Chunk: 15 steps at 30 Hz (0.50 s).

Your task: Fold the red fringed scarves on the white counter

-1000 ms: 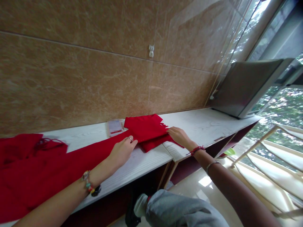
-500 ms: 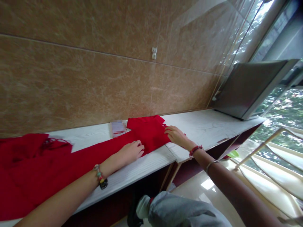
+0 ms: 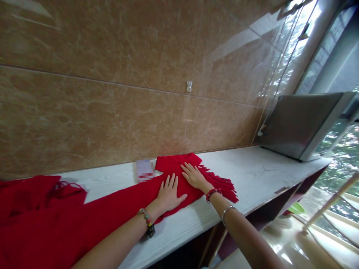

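A long red scarf (image 3: 112, 203) lies along the white countertop, its fringe (image 3: 224, 185) spread out at the right end. Part of it is folded toward the wall. My left hand (image 3: 168, 195) rests flat on the scarf with fingers spread. Just to its right, my right hand (image 3: 194, 176) also lies flat on the cloth near the fringe, fingers stretched out. More bunched red cloth (image 3: 30, 194) with thin dark strings sits at the far left.
A small blurred card or packet (image 3: 145, 170) lies by the wall behind the scarf. The white countertop (image 3: 246, 164) runs right to a grey appliance (image 3: 300, 125). A small white cat-shaped hook (image 3: 189, 86) is on the tiled wall (image 3: 112, 123). Pale rails stand at lower right.
Both hands have flattened and spread on the scarf; the right hand has left the fringe edge and moved inward. The fringe now lies spread out to the right. The camera view has tilted up.
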Motion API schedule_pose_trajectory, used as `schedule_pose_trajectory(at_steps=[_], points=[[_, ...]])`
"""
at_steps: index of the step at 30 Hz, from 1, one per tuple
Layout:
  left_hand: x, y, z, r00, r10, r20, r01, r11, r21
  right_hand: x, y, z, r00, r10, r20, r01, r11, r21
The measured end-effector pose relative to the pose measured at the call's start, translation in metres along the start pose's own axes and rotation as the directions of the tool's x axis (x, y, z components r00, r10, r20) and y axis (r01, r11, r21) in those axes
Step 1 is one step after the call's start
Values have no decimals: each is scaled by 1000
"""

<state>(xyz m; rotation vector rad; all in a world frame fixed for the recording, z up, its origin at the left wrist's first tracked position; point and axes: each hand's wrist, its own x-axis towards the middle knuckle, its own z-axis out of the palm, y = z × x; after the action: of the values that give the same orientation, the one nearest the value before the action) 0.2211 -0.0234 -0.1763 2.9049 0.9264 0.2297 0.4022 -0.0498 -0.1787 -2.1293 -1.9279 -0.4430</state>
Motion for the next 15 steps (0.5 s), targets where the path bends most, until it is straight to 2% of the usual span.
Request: schedule_pose_trajectory(at_steps=[9,13,15], points=[[-14,7,-5,995,25,92,-21,998,-52,-5,1,-1,998,50,-35,-48,998,39],[-13,6,-6,995,38,92,-30,996,-85,-6,0,-6,997,55,-46,-53,998,32],[-11,3,-8,998,10,56,-4,995,-101,-6,-2,-10,999,39,-38,-38,999,27]])
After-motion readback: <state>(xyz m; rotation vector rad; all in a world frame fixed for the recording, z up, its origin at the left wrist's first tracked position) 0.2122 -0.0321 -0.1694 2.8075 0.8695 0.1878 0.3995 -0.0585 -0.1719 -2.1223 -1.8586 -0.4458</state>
